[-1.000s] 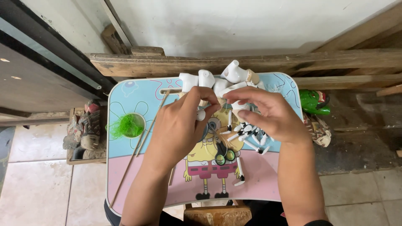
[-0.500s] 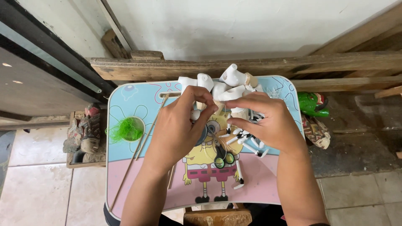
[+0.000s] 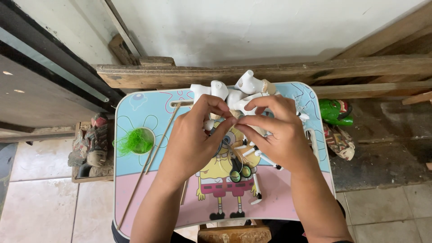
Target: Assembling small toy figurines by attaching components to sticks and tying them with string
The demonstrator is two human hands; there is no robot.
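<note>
My left hand (image 3: 193,141) and my right hand (image 3: 276,135) meet fingertip to fingertip over a small table (image 3: 135,112) printed with a cartoon figure. A small white carved part (image 3: 208,124) peeks from under my left fingers. My right fingers pinch tight against the left thumb tip, and a thin thread (image 3: 235,153) loops down below them. Several white carved puppet parts (image 3: 247,85) lie bunched at the table's far edge, just beyond my fingers. Small scissors with green handles (image 3: 240,174) rest on the table under my hands. Thin white sticks (image 3: 256,184) lie beside them.
A tuft of green thread (image 3: 135,141) sits at the table's left, next to two long wooden sticks (image 3: 155,146). A carved mask (image 3: 92,148) stands on the floor at left. A green mask (image 3: 335,112) and another carved face (image 3: 339,141) lie at right. Wooden planks (image 3: 270,72) run behind.
My hands have drawn closer together. The right hand moved left, off the white parts, so that both sets of fingertips now pinch at one spot.
</note>
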